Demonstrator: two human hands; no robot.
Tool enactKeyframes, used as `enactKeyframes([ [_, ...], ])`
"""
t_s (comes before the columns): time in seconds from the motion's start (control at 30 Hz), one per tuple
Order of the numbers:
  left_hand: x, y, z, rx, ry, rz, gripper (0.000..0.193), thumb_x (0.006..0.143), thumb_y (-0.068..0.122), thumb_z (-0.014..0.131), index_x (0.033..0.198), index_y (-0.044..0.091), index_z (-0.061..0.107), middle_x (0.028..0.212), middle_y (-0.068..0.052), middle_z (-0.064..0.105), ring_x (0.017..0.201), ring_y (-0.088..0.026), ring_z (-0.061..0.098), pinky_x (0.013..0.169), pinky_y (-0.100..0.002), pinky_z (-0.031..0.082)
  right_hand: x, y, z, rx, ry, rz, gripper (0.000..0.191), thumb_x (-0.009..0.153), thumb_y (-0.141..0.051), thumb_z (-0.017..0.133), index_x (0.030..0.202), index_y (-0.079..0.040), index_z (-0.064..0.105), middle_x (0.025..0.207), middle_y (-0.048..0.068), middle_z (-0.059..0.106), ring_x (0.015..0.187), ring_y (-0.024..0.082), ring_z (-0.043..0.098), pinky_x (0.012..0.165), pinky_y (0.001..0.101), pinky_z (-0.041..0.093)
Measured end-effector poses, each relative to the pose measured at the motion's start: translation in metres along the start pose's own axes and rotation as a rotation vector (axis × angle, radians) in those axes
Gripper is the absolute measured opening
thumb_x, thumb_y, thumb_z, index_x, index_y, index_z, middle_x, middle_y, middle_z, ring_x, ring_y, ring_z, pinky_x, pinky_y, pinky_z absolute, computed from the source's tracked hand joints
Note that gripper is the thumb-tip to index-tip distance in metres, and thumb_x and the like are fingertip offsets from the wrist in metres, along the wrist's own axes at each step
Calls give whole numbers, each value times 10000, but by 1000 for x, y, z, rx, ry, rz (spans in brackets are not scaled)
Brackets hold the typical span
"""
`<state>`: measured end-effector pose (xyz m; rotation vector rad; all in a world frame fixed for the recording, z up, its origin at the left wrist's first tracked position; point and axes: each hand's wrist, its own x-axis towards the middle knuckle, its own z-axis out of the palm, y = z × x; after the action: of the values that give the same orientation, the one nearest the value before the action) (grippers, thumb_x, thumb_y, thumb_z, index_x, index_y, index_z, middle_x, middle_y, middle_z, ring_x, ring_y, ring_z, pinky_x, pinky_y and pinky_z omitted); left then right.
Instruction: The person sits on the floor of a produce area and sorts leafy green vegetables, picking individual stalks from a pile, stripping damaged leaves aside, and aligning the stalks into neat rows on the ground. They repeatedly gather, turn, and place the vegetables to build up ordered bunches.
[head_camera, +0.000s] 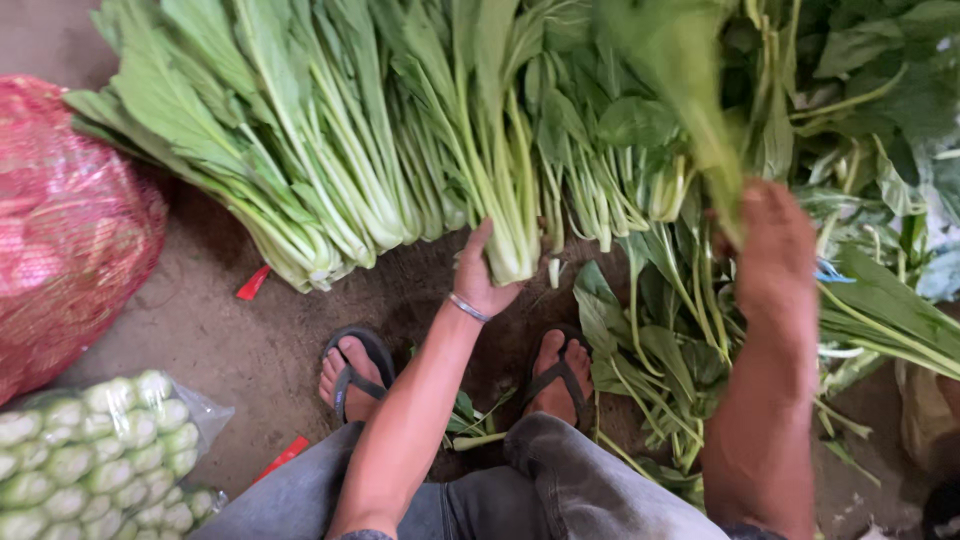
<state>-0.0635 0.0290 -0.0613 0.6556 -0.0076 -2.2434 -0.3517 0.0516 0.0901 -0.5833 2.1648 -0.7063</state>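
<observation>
My left hand (482, 272) grips the cut base of a bundle of leafy green stalks (500, 190) in the row laid on the ground before me. A thin bracelet (468, 307) circles that wrist. My right hand (772, 250) is raised and holds a single green leaf stalk (690, 90), blurred, above loose greens. The pile of long-stemmed leafy vegetables (330, 150) spreads across the top of the view. My feet in dark sandals (352, 375) stand just below it.
A red mesh sack (70, 230) sits at the left. A clear bag of pale green vegetables (90, 450) lies at the lower left. Loose leaves (650, 360) litter the dirt floor (230, 340) by my right foot. Small red scraps (253, 283) lie on the ground.
</observation>
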Motion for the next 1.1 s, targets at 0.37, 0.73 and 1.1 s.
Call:
enactKeyframes([
  [0.37,-1,-9,-5,-140,14,29,1000,841,877,428,1409,61,535,1313,-158,656,1171,-324,673,1039,-510,526,-96,-80,89,-327,-163,-771,299,948,-159,736,1207,-61,623,1040,185,623,718,227,668,551,348,548],
  [0.73,-11,11,-14,-42,-34,14,855,850,596,755,1474,52,542,1328,-159,661,1135,-293,669,982,-429,565,-44,34,120,-167,-42,-828,203,1045,-153,720,1234,-86,687,1230,99,710,1092,275,729,943,378,612],
  [1.1,-19,23,-15,-141,-154,-1,800,895,497,727,1491,21,485,1356,-201,631,1129,-323,681,865,-491,606,10,55,112,-741,48,-625,308,1049,-253,657,1288,-62,696,1150,205,693,915,423,680,795,526,539],
])
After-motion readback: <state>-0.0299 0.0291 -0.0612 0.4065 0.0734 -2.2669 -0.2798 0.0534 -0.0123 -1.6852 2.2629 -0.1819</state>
